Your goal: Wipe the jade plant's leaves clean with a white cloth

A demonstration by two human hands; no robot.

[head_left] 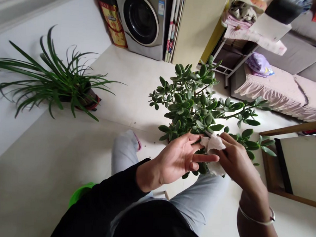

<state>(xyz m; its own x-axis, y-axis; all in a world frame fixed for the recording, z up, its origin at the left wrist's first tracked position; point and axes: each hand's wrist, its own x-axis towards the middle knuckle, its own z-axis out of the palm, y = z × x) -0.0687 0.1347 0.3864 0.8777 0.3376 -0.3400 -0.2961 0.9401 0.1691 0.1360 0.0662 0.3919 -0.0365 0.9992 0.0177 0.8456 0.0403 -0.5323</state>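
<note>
A jade plant [192,102] with thick, oval green leaves stands on the floor before me, its branches spreading right. My left hand [175,160] is palm up at the near side of its foliage, fingers apart. Its fingertips reach close to a crumpled white tissue [215,142]. My right hand [237,156] is closed on that tissue among the near leaves. A paler part of it hangs below the right fingers. Whether a leaf lies between the tissue and the left fingers is hidden.
A long-leaved potted plant [72,89] stands by the left wall. Behind are a washing machine [142,18] and a cabinet [198,25]. To the right are a sofa [287,83] and a wood-framed piece [298,164]. A green container [80,194] sits near my left arm.
</note>
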